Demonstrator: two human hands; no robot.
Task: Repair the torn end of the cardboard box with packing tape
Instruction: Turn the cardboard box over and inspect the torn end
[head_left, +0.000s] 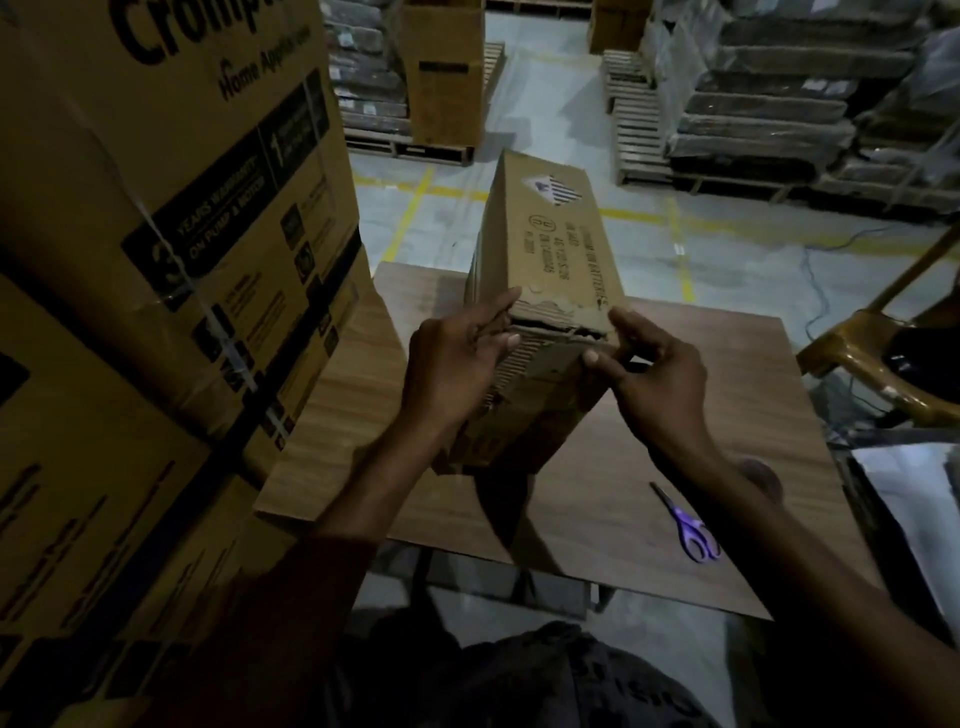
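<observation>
From the head camera, a long cardboard box (545, 291) is held above the wooden table (701, 415), its near end tilted toward the viewer. That end is torn, with ragged edges and exposed corrugation. The left hand (457, 364) grips the box's left side at the tear, thumb on the end face. The right hand (654, 374) clasps the right corner, fingers curled around it. Purple-handled scissors (688, 525) lie on the table near the right forearm. Behind that forearm sits a dim round shape, possibly a tape roll. Large printed cartons (156, 208) stand stacked at left.
</observation>
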